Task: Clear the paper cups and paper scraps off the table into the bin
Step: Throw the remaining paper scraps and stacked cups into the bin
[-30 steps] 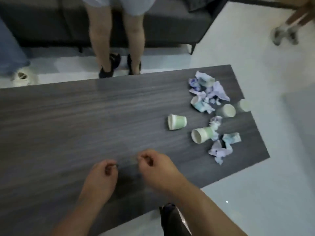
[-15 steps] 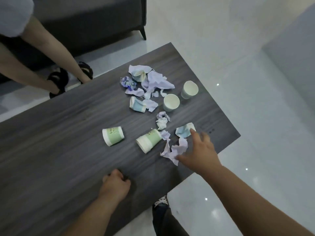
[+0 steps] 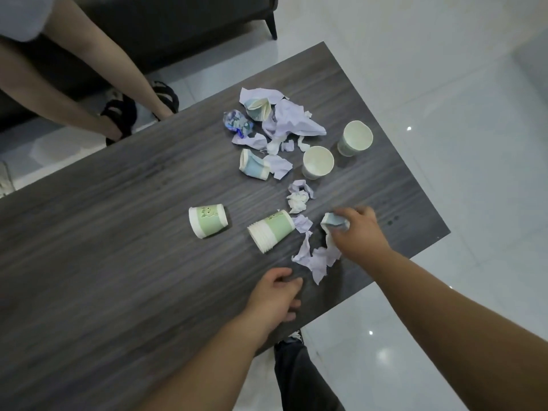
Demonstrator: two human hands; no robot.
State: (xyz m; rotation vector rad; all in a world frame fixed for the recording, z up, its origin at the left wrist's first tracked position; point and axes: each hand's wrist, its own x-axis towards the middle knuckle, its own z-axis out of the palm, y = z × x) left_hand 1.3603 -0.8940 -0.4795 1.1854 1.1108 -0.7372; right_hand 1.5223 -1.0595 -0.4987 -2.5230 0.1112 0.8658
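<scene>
Paper cups and crumpled scraps litter the right end of a dark wood table. Two green cups lie on their sides, one to the left and one nearer my hands. Two cups stand upright, one beside the other. A squashed blue cup and another crushed cup lie among lilac scraps. My right hand grips a crumpled blue-white scrap; a lilac scrap trails below it. My left hand rests loosely curled on the table, holding nothing. No bin is in view.
A person's bare legs and black sandals stand at the table's far side, before a dark sofa. Glossy pale floor surrounds the table's right end and near edge. My own leg and shoe show below the near edge.
The view swung toward the table's right end. My right hand reached out to the scraps and closed on the blue-white one. My left hand stayed low on the table.
</scene>
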